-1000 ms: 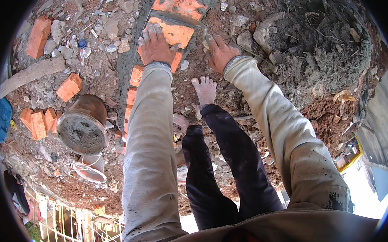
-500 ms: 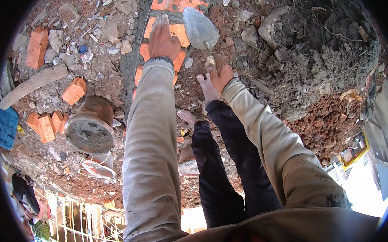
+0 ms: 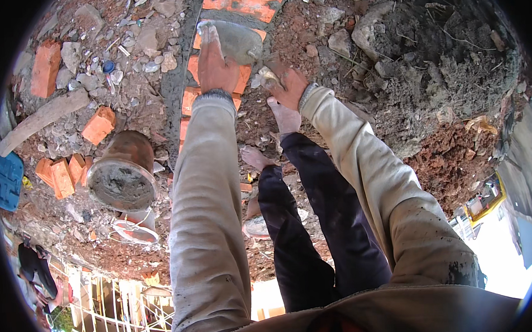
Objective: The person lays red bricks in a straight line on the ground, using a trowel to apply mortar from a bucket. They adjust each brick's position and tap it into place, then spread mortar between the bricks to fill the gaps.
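Note:
My right hand (image 3: pixel 289 88) is closed round the handle of a trowel (image 3: pixel 240 41). The trowel's grey, mortar-smeared blade lies over an orange brick (image 3: pixel 259 33) in the row and covers most of it. My left hand (image 3: pixel 216 67) has its fingers stretched forward at the blade's left side, above the bricks. Whether those fingertips touch blade or brick I cannot tell. Nearer to me, more bricks (image 3: pixel 190 100) of the row show beside my left wrist. Beyond the blade lies a brick (image 3: pixel 244 3) with mortar smeared on it. A grey mortar strip (image 3: pixel 178 89) runs along the row's left side.
A bucket (image 3: pixel 122 163) of grey mortar stands at left, with loose bricks (image 3: pixel 61 175) beside it. A wooden piece (image 3: pixel 44 119), a single brick (image 3: pixel 99 126) and a blue plastic object (image 3: pixel 9 182) lie farther left. Dark soil (image 3: pixel 440 69) heaps up at right. My bare feet (image 3: pixel 284 115) are below the trowel.
The trowel has swung left from beside the row to over the brick, with my right hand moving slightly left. My left hand has stayed over the row, its fingers now beside the blade.

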A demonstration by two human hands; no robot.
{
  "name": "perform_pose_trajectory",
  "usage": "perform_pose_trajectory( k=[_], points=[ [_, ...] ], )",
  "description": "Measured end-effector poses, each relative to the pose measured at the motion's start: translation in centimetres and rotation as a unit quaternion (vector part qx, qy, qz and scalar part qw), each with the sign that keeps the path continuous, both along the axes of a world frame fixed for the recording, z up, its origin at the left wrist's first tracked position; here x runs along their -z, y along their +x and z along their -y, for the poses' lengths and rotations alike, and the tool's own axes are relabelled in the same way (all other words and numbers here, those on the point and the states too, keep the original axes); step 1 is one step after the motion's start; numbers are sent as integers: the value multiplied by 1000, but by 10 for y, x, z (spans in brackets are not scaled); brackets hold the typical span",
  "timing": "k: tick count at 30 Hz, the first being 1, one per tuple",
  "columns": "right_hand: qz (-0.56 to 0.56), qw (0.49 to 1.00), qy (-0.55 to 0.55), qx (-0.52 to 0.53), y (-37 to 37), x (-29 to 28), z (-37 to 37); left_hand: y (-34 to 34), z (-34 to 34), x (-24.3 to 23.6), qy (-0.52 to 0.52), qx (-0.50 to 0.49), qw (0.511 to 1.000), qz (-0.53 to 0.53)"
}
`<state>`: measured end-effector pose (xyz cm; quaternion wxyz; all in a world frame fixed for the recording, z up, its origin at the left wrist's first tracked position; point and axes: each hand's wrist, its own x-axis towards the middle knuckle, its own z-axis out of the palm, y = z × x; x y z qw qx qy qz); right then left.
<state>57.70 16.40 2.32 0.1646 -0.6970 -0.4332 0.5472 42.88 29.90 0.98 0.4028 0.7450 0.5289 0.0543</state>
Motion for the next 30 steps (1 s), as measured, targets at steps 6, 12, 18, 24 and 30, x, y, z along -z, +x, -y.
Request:
perform_pose_trajectory(
  k=[6, 12, 18, 24, 30],
  points=[
    [167, 977, -15, -135, -12, -44, 40, -47, 80, -11, -3, -221, 970, 102],
    [237, 966, 15, -106, -26, -59, 40, -77, 129, -11, -43, -243, 967, 63],
    [262, 946, -29, -190, -44, -51, 20, -123, 178, -11, -67, -229, 968, 76],
    [275, 950, -19, -147, -57, -50, 17, -173, 230, -29, -62, -178, 982, 25],
    [255, 960, 30, -109, -44, -63, 6, -239, 286, -46, -108, -147, 982, -40]
  ],
)
